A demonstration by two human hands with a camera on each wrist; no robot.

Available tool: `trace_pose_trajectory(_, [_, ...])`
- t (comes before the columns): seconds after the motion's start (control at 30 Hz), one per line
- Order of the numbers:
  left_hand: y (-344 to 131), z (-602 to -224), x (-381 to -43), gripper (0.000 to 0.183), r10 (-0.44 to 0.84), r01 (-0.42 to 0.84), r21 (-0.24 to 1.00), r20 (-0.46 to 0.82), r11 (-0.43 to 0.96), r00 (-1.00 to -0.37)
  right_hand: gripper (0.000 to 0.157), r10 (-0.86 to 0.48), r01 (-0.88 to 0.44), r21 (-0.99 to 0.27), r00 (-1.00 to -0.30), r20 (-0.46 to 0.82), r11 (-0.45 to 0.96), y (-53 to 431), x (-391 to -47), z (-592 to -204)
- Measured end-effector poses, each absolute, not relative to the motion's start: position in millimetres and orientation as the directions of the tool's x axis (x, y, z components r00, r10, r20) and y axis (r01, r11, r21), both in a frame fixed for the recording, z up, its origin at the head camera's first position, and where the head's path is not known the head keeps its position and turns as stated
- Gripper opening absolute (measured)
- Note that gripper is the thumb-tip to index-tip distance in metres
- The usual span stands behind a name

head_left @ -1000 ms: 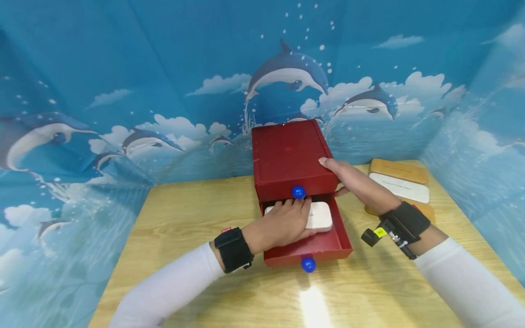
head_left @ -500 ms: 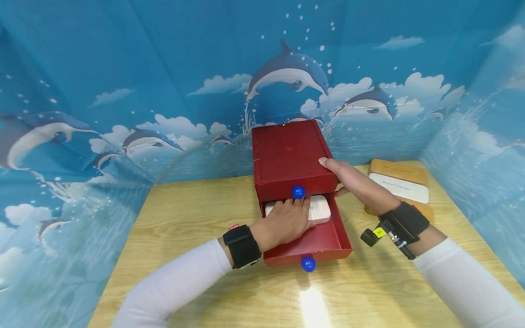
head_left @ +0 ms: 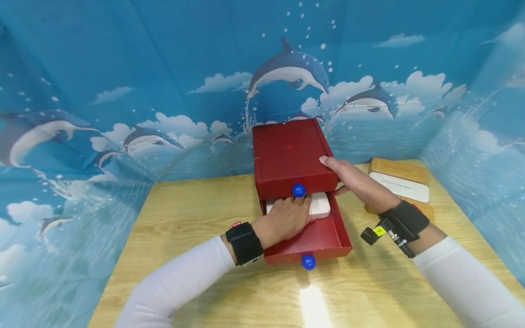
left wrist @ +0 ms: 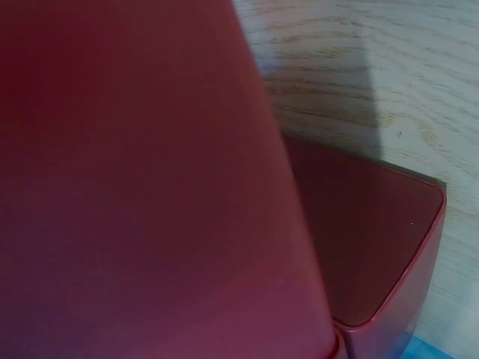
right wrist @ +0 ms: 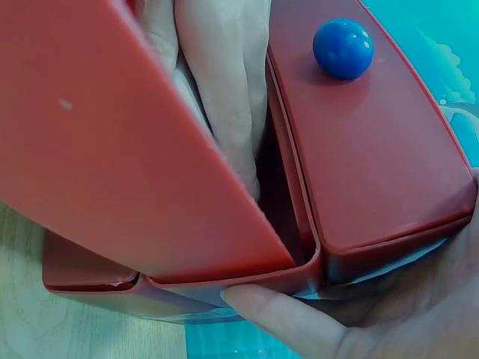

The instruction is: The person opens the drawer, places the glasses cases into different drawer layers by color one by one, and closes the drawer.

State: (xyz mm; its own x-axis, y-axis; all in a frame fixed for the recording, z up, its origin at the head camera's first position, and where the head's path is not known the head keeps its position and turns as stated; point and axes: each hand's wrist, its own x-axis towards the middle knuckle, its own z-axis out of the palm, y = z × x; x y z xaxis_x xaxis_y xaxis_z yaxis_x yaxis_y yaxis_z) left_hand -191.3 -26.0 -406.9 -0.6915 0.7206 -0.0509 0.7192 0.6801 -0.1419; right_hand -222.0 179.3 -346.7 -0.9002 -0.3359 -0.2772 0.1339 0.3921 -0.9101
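A red two-drawer box [head_left: 289, 148] stands on the table, its lower drawer [head_left: 305, 241] pulled out. In that drawer lies a white, rounded case [head_left: 321, 206], like a glasses case, its back part under the upper drawer. My left hand [head_left: 287, 216] holds this case from above, thumb at its near side and fingertips hidden beneath the upper drawer. My right hand [head_left: 361, 184] grips the box's right side, thumb on the top edge. In the right wrist view, the left hand's fingers [right wrist: 224, 82] reach into the drawer. The left wrist view shows only red box surfaces [left wrist: 150, 187] and table.
Blue ball knobs stick out from the upper drawer [head_left: 299, 190] and the lower drawer [head_left: 308, 262]. Two tan cases [head_left: 399, 170] and a white case [head_left: 399, 187] lie at the right on the wooden table [head_left: 197, 209]. A dolphin-print curtain [head_left: 197, 68] hangs behind.
My left hand and the white case have moved further back into the lower drawer, leaving more of its floor showing in front. My right hand has stayed on the box.
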Motion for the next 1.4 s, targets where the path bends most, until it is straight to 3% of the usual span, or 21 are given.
trace_pose_trajectory(0.17, [-30.7,-401.0,-181.5,0.068,0.719,0.718,-0.179,-0.07,0.673,-0.691,0.069,-0.328,0.141,-0.906,-0.901,-0.285,0.399,178.2,-222.7,-347.4])
trace_pose_trajectory(0.3, [-37.0,-392.1,-168.5,0.071,0.759,0.755,-0.201,-0.073,0.624,-0.646,0.068,-0.331,0.134,-0.911,-0.903,-0.274,0.39,178.5,-223.5,-348.3])
trace_pose_trajectory(0.6, [-53.9,-361.0,-142.9,0.07,0.818,0.82,-0.088,-0.07,0.565,-0.571,0.067,-0.323,0.125,-0.908,-0.908,-0.267,0.4,179.0,-221.4,-349.9])
trace_pose_trajectory(0.87, [-74.9,-320.0,-146.4,0.056,0.78,0.823,0.015,0.31,0.567,-0.543,0.068,-0.331,0.124,-0.908,-0.905,-0.269,0.4,179.3,-222.4,-350.1])
trace_pose_trajectory(1.0, [-83.4,-309.0,-156.4,0.053,0.726,0.816,0.029,0.438,0.578,-0.53,0.069,-0.336,0.119,-0.906,-0.902,-0.269,0.406,179.2,-222.7,-350.2])
trace_pose_trajectory(1.17, [-91.4,-307.9,-179.9,0.059,0.593,0.75,0.165,0.516,0.64,-0.619,0.069,-0.345,0.115,-0.909,-0.9,-0.266,0.4,179.5,-222.7,-349.7])
trace_pose_trajectory(1.3, [-95.6,-314.6,-205.9,0.071,0.413,0.607,0.379,0.479,0.699,-0.775,0.069,-0.331,0.126,-0.905,-0.903,-0.274,0.407,180.3,-222.0,-349.3])
trace_pose_trajectory(1.4, [-97.1,-321.3,-223.9,0.083,0.265,0.427,0.558,0.35,0.712,-0.898,0.069,-0.323,0.129,-0.901,-0.904,-0.278,0.414,180.4,-221.6,-348.8])
